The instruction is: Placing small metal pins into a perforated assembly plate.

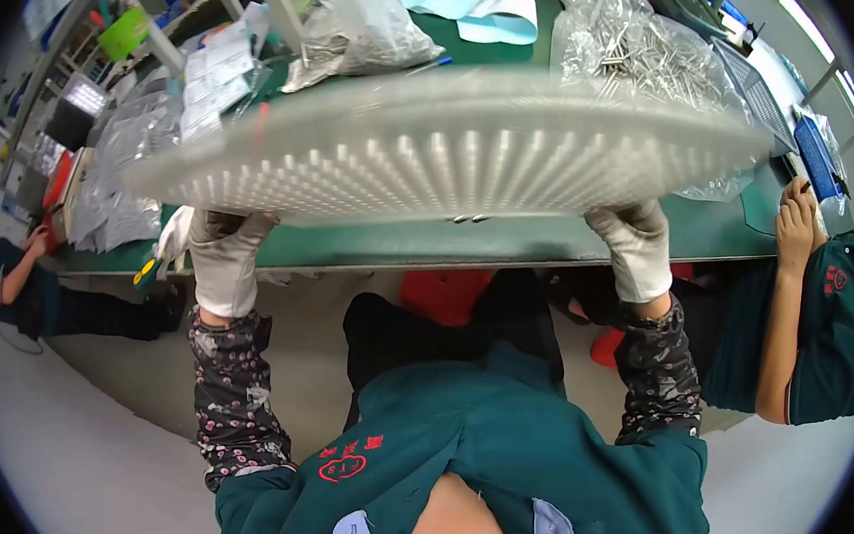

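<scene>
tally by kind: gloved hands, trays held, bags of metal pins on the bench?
Gloved hands: 2, left hand and right hand
Tray: 1, white pegged tray, blurred, gripped at both ends
Pin bags: 2 clear, left bag and right bag
Total: 5

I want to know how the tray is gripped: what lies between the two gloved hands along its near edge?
In the head view, only the ribbed white plastic tray spans from the white-gloved left hand to the white-gloved right hand; behind it, green tabletop.
</scene>
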### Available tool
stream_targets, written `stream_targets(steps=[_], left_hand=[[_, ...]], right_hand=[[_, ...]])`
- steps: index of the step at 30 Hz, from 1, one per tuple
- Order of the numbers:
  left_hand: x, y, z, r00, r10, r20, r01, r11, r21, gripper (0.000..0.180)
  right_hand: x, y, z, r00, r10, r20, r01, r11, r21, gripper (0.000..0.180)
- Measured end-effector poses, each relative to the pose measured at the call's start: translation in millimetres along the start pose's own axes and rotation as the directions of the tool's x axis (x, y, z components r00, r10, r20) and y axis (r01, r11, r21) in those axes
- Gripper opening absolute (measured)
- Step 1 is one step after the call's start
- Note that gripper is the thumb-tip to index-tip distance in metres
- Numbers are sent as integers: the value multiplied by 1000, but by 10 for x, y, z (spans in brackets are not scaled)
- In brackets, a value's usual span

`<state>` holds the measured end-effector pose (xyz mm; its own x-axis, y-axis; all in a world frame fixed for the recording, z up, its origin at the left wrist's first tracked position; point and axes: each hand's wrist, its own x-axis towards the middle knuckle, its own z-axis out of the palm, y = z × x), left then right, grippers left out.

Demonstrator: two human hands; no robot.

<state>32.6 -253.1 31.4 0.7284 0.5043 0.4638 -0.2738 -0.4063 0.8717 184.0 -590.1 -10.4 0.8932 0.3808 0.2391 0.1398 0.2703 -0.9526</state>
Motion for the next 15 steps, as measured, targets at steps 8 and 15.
stream_targets(steps=[8,15], left_hand=[[-563,-329,-403,926,-326,190,376,842,-387,23],[-845,-148,-161,805,502,317,-590,621,516,22]], right_hand=[[-324,7,147,586,-636,503,802,366,-472,32],[-293,101,82,474,-674,567,820,104,-563,30]])
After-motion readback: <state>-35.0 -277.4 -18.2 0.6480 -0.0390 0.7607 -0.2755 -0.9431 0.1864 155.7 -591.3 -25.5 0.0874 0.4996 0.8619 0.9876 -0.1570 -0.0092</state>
